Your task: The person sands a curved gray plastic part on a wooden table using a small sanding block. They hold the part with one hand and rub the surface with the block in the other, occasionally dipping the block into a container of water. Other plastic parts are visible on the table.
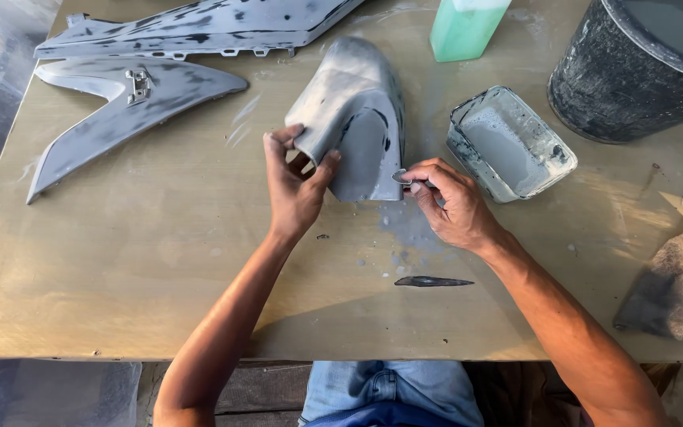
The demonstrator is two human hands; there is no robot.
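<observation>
Gripping grey fairing piece [355, 119] w/ left hand [294, 186]; right hand [452, 202] pinches small blade [401, 177].

Curved panel [353, 119] centre on table [160, 261]; tray [510, 142] right of it; two long panels [132, 99] left; bucket [634, 71] far right

Grey panel [355, 111] with black blotches, mint-green bottle [465, 28], tan table [160, 261], blue jeans [389, 391]

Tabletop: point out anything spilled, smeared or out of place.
Grey filler is smeared and spattered on the table just below the curved grey panel, between the left hand and right hand. A dark sliver-shaped piece lies loose near the front edge. The grey tub is crusted along its rim.
</observation>
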